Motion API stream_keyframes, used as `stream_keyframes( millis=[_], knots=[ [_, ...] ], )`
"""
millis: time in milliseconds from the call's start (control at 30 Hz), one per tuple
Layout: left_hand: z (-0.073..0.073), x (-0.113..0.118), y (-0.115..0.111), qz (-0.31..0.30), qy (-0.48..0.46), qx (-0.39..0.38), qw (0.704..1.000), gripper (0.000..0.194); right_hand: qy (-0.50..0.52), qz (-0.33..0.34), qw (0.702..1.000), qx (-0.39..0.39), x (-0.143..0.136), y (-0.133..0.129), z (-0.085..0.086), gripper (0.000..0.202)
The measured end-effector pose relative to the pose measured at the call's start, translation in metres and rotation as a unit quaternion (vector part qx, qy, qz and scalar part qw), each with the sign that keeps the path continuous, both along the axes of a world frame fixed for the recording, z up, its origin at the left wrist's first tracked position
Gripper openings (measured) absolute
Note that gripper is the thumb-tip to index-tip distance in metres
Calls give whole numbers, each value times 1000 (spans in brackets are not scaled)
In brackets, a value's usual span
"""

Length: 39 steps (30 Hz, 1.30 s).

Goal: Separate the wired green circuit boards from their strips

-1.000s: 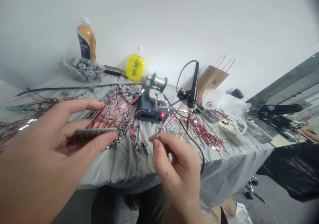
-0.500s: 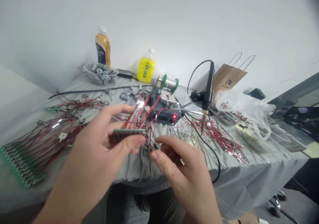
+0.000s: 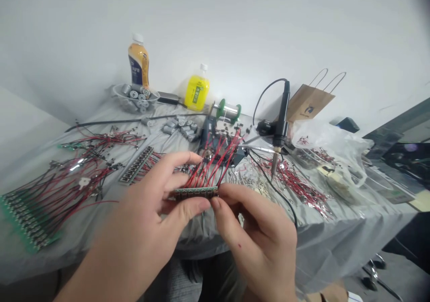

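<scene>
Between my two hands is a narrow green circuit board (image 3: 196, 192), seen nearly edge-on, with red and black wires (image 3: 218, 154) fanning up and away from it. My left hand (image 3: 144, 212) grips its left part, thumb along the near side and fingers behind. At the board's right end, the thumb and forefinger of my right hand (image 3: 258, 230) pinch it. Behind the wires stands a dark blue soldering station (image 3: 210, 129), partly hidden. Another wired board (image 3: 137, 165) lies just beyond my left hand, and a larger green panel (image 3: 28, 221) with many wires lies at the left.
A soldering iron (image 3: 275, 158) hangs tip-down in its holder right of centre. Near it lie a pile of red wires (image 3: 295, 181) and a plastic bag (image 3: 336, 149). Solder spool (image 3: 230, 110), small motors (image 3: 181, 127), a bowl (image 3: 136, 100) and a yellow bottle (image 3: 197, 91) stand behind.
Both hands have shifted right with the board, and its wires now spread in front of the soldering station. My right hand has closed on the board's right end. The board at left has come into sight.
</scene>
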State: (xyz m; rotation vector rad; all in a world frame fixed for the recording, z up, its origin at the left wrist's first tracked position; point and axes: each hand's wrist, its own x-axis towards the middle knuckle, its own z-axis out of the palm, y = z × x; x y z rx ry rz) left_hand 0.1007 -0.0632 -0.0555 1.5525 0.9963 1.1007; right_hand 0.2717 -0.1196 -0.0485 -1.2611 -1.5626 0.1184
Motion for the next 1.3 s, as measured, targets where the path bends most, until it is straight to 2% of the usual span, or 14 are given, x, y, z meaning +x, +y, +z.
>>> stream_keyframes(
  millis=[233,333,500,700,967,1133,1300],
  knots=[
    [7,3,-7,42,-7,23,999,44,-33,18,999,-10,-3,-1,1,7],
    [6,5,-8,58,17,17,998,46,-47,17,999,-9,-2,-1,2,7],
    [3,4,-10,84,65,54,993,46,-56,12,998,-5,-3,0,2,9],
    [0,-1,-14,95,99,61,989,44,-41,11,999,3,-8,1,1,12],
    [-2,-2,-13,90,87,69,990,43,8,21,1000,-6,-9,2,4,13],
    [0,0,-12,81,77,53,992,44,5,21,1000,-18,-9,2,2,14],
    [1,0,-12,104,108,100,984,45,-7,17,999,-41,-9,3,1,16]
  ],
)
